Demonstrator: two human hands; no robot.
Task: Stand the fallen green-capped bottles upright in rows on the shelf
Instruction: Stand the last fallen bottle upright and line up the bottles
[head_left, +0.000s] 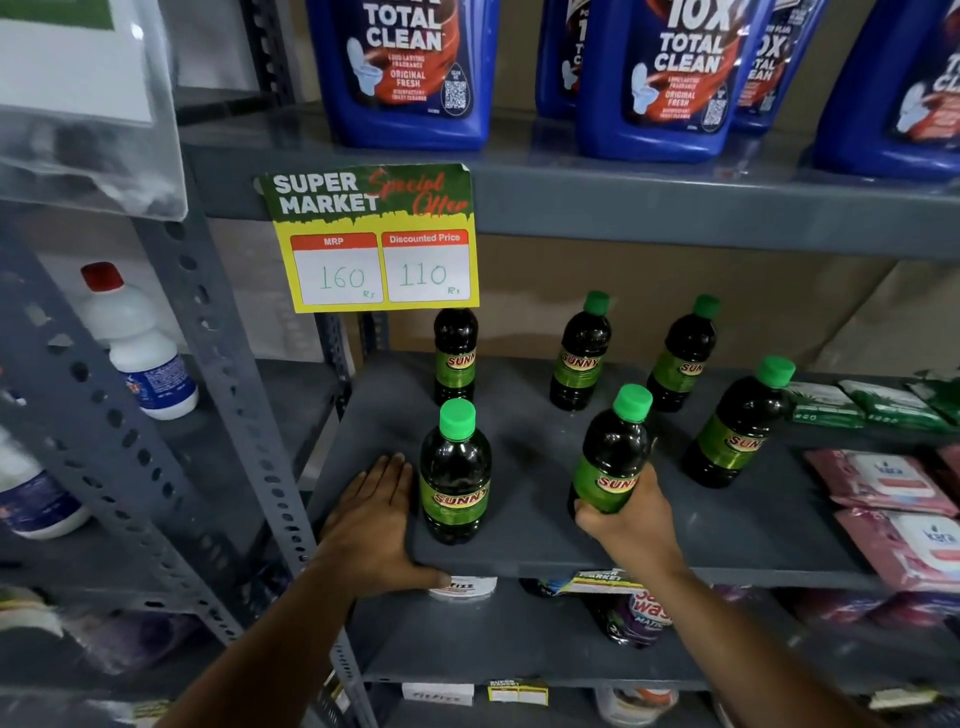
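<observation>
Several dark green-capped "Sunny" bottles stand upright on the grey shelf (519, 431). The back row holds three: one (455, 353) partly behind the price tag, one (580, 358) in the middle, one (683, 358) to the right. In front, one bottle (456, 478) stands at the left and another (740, 431) at the right. My right hand (631, 514) is shut on the lower part of the front middle bottle (613, 457), which stands upright on the shelf. My left hand (374, 514) lies flat and open on the shelf's front left edge, beside the front left bottle.
A yellow price tag (379, 244) hangs from the shelf above, where blue toilet-cleaner jugs (410, 73) stand. Pink wipe packs (883, 483) and green packets (852, 405) fill the shelf's right end. White bottles (135, 343) sit in the left rack behind a perforated upright (228, 395).
</observation>
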